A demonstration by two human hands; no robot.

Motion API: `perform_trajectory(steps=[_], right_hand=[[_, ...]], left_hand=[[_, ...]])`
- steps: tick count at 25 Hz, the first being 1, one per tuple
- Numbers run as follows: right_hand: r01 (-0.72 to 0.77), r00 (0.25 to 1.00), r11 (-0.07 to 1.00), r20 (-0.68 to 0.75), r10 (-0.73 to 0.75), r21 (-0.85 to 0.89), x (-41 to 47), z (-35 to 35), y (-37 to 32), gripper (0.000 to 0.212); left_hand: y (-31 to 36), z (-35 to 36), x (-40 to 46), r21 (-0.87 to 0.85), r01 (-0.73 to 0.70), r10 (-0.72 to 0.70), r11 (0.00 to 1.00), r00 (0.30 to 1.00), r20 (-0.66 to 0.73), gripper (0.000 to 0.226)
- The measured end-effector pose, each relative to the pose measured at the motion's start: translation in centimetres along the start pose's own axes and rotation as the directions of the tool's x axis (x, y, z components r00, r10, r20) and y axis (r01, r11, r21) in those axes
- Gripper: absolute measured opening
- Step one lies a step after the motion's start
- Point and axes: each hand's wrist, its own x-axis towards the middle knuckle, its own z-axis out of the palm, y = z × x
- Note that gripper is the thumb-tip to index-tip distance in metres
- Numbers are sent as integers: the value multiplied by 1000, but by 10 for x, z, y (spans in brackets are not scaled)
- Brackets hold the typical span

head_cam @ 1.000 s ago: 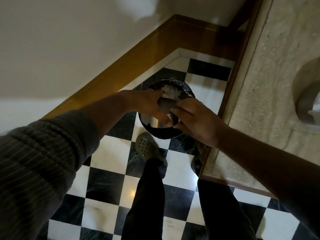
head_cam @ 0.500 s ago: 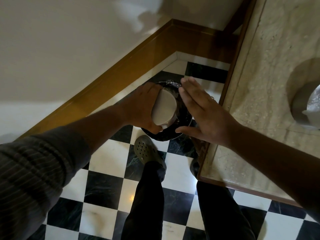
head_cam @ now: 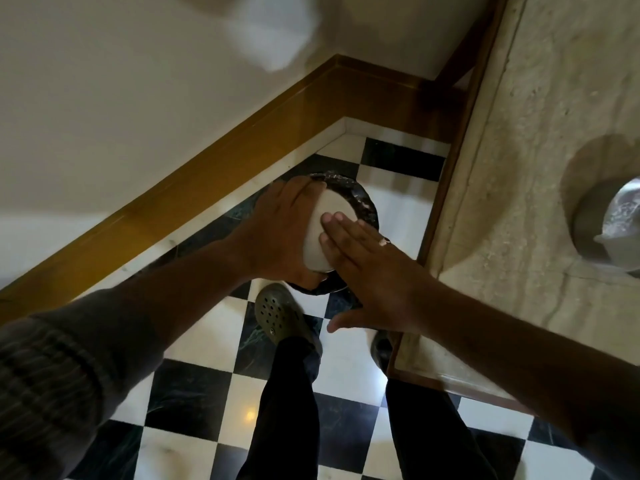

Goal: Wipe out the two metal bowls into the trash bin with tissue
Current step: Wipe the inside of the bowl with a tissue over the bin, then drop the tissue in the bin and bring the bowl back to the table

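Note:
My left hand (head_cam: pixel 280 226) grips a metal bowl (head_cam: pixel 323 233), turned upside down over the dark, bag-lined trash bin (head_cam: pixel 363 199) on the floor. The bowl's pale underside faces up at me. My right hand (head_cam: pixel 367 268) is flat and open, its fingertips resting on the bottom of the bowl, thumb spread apart. A second metal bowl (head_cam: pixel 609 220) stands on the stone counter (head_cam: pixel 519 168) at the right edge, with something white in it. No tissue shows in either hand.
The bin sits in a corner between the wooden skirting (head_cam: pixel 221 168) and the counter's wooden frame (head_cam: pixel 450 161). My two feet in clogs (head_cam: pixel 280 313) stand on the black-and-white checkered floor (head_cam: pixel 194 403) just in front of the bin.
One second ago the bowl faced upward with my right hand inside it. My left hand has turned it over above the bin, and my right hand has opened flat onto its bottom.

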Motion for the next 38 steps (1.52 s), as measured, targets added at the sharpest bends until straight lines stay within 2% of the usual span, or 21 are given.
perform_trajectory(steps=[1,3,6,7,8,9,10,12,13,15,18,19,21,22,24,26,29,32,34,36,38], right_hand=[[2,999,1000,-51,-1,17,2,-5,0,117],[-15,961,998,-275,32,64,3,-25,-5,115],[-93,784,994,-612,105,51,3,-52,-11,111],[-133,789,991,-606,98,-13,5,-50,-9,113],[-141,865,985,-497,74,-98,8,-45,-7,117],[-107,949,981,-311,52,-161,11,-36,-7,121],[-72,989,980,-137,47,-186,12,-27,-5,124],[-25,1000,976,9,28,-218,15,-16,0,124],[-25,999,977,-37,18,-212,16,-19,1,122],[-66,964,986,-264,24,-153,13,-34,-3,116],[-131,821,989,-567,66,-74,3,-43,-17,106],[-128,832,985,-553,42,-118,3,-36,-17,107],[-47,966,968,-256,-19,-248,6,-13,-17,119],[-1,995,962,-93,-26,-273,7,-1,-17,126],[62,998,959,19,-59,-277,13,12,-12,126],[65,995,960,-61,-85,-273,17,11,-11,109],[1,965,981,-255,-52,-196,20,13,-10,57],[-67,952,997,-302,56,-26,23,14,-5,47],[-53,955,997,-290,67,57,23,11,1,46],[-101,958,962,-237,163,253,20,7,5,50],[-220,903,810,-200,379,544,17,1,2,48]], left_hand=[[-4,3,-2,1,-8,8,1000,999,-34,115],[-8,5,-5,-2,-1,0,1000,998,-68,114],[-5,3,4,-7,48,-48,999,995,-86,124],[-2,1,7,-25,66,-68,997,993,-99,125],[2,-1,9,-46,78,-83,996,990,-113,123],[5,-3,10,-55,79,-85,995,990,-116,121],[6,-3,8,-47,70,-75,996,991,-114,121],[6,-1,0,-22,71,-73,997,992,-107,122],[3,2,-3,-20,69,-71,997,991,-112,121],[-1,8,-10,-29,58,-60,998,994,-96,121],[-3,9,-13,-31,59,-62,998,994,-86,129],[-1,7,-12,-43,61,-64,997,994,-89,128],[4,4,-11,-63,51,-57,997,994,-97,127],[7,3,-12,-56,27,-32,998,996,-87,127],[5,5,-17,-43,-1,-2,999,997,-80,124],[0,11,-19,-33,-6,3,999,996,-91,124],[-1,12,-20,-30,30,-32,999,997,-75,125],[-4,5,-16,-163,76,-83,984,996,-39,125],[-3,-10,-11,-291,175,-168,940,985,48,126],[-4,-22,-8,-444,364,-330,819,931,155,116],[-4,-31,-6,-657,552,-508,515,813,285,86]])
